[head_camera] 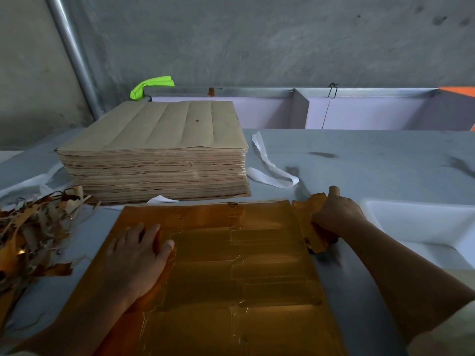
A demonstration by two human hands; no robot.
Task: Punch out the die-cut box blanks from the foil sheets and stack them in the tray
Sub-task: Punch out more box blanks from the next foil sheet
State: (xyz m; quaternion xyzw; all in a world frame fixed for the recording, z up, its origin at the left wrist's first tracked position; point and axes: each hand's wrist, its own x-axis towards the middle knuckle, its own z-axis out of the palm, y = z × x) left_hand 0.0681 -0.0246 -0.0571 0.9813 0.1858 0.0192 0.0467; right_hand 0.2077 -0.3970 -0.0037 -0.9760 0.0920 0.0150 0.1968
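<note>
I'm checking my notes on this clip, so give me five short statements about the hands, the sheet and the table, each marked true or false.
1. The left hand lies flat on the gold foil sheet. True.
2. The right hand is open and holds nothing. False: it grips a gold trim strip at the sheet's right edge.
3. The scrap pile lies left of the sheet. True.
4. The white tray is heaped with blanks. False: no blanks show in the part in view.
5. The stack of brown sheets rests on top of the foil sheet. False: it sits on the table, beyond the sheet's far edge.
</note>
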